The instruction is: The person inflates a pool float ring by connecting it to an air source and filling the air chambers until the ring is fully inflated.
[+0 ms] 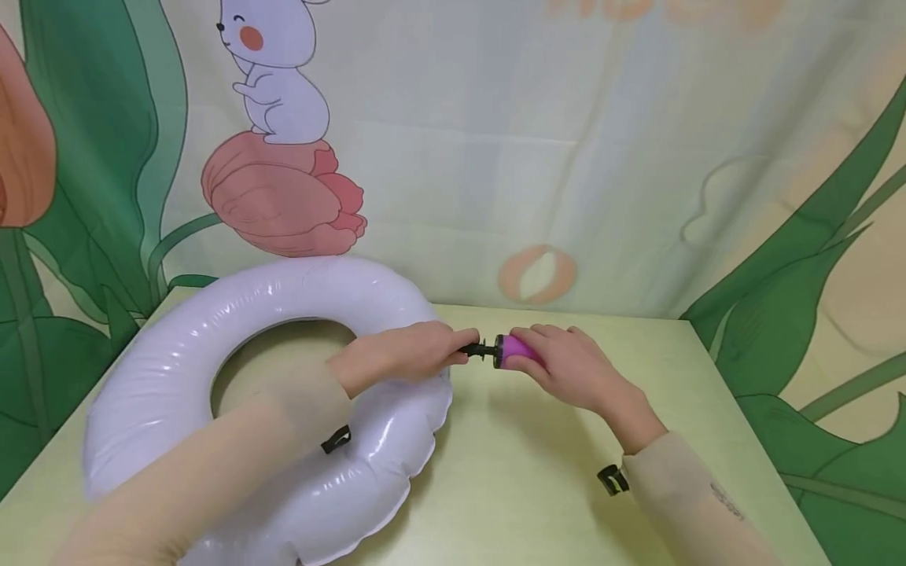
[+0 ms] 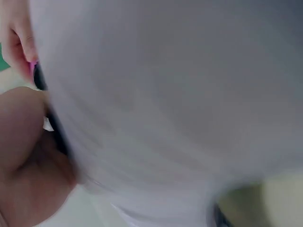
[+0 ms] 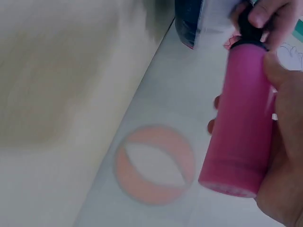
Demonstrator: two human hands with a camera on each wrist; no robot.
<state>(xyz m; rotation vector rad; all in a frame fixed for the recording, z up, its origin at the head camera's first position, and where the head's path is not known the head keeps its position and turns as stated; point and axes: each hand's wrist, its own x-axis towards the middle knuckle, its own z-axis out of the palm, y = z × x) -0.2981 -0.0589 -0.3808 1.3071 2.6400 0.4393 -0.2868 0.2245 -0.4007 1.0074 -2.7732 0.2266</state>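
Note:
A white inflatable swim ring [image 1: 152, 385] leans upright toward the backdrop at the left, plump, with wrinkled seams. In front of its right side my left hand [image 1: 421, 350] grips the black end piece [image 1: 470, 348] of a small hand pump. My right hand [image 1: 569, 362] wraps round the pump's pink-purple barrel [image 3: 239, 118], thumb along its side. A short black rod [image 1: 488, 350] shows between the two hands. In the left wrist view the swim ring [image 2: 156, 104] fills most of the picture beside the left hand [image 2: 33, 165]; the ring's valve is hidden.
Beneath everything is a pale yellow-green table [image 1: 524, 487]. Its back edge meets a printed cloth backdrop [image 1: 453, 157] with a rabbit, flowers and leaves. Black wrist-camera straps [image 1: 613, 479] stick out at the sleeves.

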